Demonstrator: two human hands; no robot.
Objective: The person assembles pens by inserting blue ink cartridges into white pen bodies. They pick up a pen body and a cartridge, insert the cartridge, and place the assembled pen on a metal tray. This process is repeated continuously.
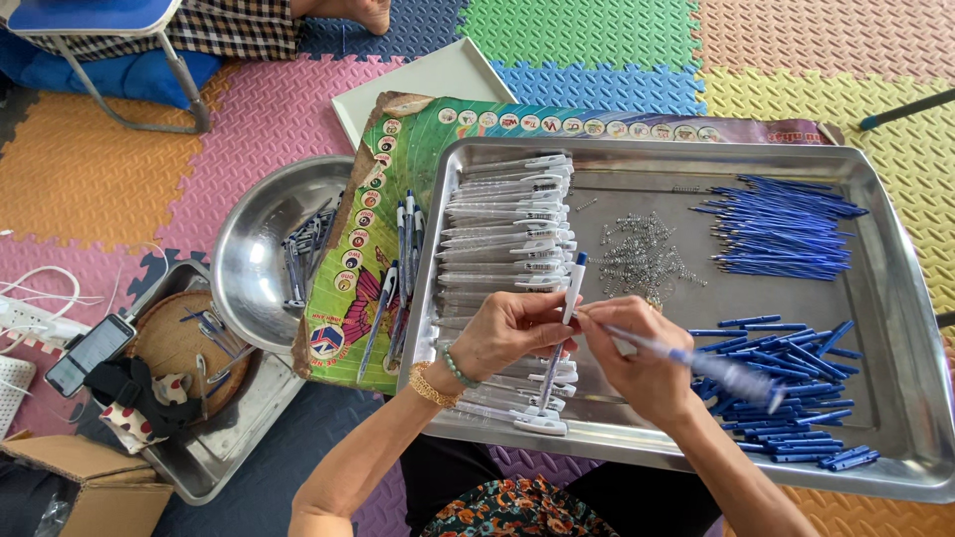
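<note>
Over the steel tray's (900, 328) near edge, the left hand (507, 333) pinches a white pen barrel (569, 298) while the right hand (637, 363) grips what looks like a blue refill (696, 363), mid-assembly, aligning tip to barrel.

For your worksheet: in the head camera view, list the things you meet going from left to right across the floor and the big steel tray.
Phone → round steel bowl → row of white pen barrels → pile of small springs → stack of blue refills → big steel tray, its right rim.
</note>
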